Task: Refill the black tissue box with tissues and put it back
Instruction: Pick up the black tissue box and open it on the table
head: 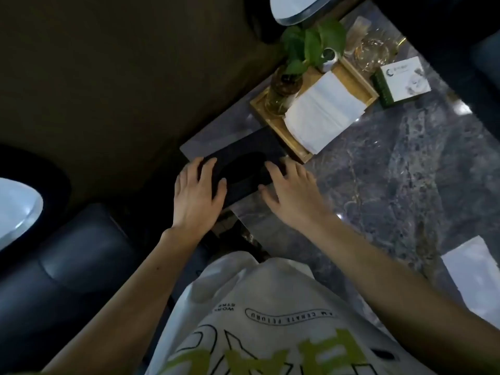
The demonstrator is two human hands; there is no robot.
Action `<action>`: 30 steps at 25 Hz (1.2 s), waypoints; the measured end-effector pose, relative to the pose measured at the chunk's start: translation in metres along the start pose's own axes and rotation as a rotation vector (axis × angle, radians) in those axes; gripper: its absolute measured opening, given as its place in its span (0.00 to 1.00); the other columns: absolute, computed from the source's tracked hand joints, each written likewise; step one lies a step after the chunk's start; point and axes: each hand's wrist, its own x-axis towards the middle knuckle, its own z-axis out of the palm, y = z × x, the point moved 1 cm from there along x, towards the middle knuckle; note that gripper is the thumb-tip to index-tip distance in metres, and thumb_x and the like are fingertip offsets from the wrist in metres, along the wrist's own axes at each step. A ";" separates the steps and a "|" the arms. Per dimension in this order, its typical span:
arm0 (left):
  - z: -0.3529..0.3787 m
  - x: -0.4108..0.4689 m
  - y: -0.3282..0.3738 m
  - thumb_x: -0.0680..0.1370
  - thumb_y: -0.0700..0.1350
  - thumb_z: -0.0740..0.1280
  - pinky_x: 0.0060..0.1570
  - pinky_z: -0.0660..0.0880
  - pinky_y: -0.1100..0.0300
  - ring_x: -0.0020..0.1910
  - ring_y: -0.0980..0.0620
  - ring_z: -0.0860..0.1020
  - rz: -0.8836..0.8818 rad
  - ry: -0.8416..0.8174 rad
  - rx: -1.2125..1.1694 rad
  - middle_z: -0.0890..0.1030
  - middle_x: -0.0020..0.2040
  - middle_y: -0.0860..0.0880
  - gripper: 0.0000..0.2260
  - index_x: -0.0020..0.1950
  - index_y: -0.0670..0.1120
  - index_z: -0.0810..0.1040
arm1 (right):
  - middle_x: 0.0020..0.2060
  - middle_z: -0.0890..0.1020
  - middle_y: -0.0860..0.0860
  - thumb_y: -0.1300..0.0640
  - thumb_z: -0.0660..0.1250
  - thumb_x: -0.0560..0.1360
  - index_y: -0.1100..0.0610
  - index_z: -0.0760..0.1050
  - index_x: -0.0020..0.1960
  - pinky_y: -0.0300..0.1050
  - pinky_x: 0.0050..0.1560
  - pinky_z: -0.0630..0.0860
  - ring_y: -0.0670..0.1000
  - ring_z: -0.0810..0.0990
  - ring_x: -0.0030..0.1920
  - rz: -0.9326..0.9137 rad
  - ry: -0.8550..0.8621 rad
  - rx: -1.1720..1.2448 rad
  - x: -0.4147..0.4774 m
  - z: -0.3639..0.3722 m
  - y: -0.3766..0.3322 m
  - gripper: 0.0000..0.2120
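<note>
The black tissue box (240,155) lies at the near left corner of the marble table, its dark oval opening facing up with no tissue showing in it. My left hand (198,192) rests on the box's left end, fingers straight and spread. On the right end rests my right hand (290,189), fingers also straight. A stack of white tissues (323,112) lies in the wooden tray (266,117) just beyond the box.
The tray also holds a glass vase with a green plant (305,47). Behind it stand glassware (372,54) and a small green-and-white box (400,79). A white sheet (472,269) lies at the table's right edge. A dark leather seat (67,269) is on the left.
</note>
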 end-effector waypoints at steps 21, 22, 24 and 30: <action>0.027 0.046 -0.043 0.73 0.56 0.72 0.47 0.79 0.55 0.54 0.50 0.79 -0.524 -0.123 -0.745 0.78 0.58 0.48 0.21 0.60 0.50 0.71 | 0.70 0.68 0.58 0.54 0.67 0.76 0.56 0.72 0.68 0.55 0.59 0.75 0.61 0.63 0.72 0.072 0.035 0.248 0.013 0.036 -0.008 0.21; 0.025 0.049 -0.043 0.71 0.55 0.74 0.46 0.80 0.54 0.53 0.49 0.80 -0.562 -0.124 -0.790 0.79 0.55 0.49 0.20 0.58 0.50 0.72 | 0.70 0.67 0.58 0.54 0.67 0.76 0.56 0.71 0.68 0.55 0.59 0.75 0.61 0.62 0.72 0.083 0.036 0.265 0.013 0.036 -0.008 0.21; 0.021 0.053 -0.045 0.69 0.51 0.76 0.42 0.80 0.55 0.53 0.48 0.81 -0.609 -0.139 -0.902 0.79 0.52 0.49 0.20 0.56 0.47 0.73 | 0.71 0.66 0.57 0.55 0.67 0.76 0.55 0.71 0.68 0.52 0.58 0.74 0.60 0.61 0.73 0.104 0.032 0.296 0.013 0.038 -0.009 0.21; 0.011 0.041 -0.035 0.66 0.51 0.79 0.43 0.80 0.57 0.52 0.51 0.82 -0.698 -0.266 -1.087 0.80 0.58 0.46 0.28 0.60 0.45 0.72 | 0.68 0.69 0.55 0.61 0.66 0.76 0.59 0.75 0.61 0.43 0.63 0.66 0.56 0.65 0.71 0.261 0.129 0.605 0.016 0.032 -0.004 0.13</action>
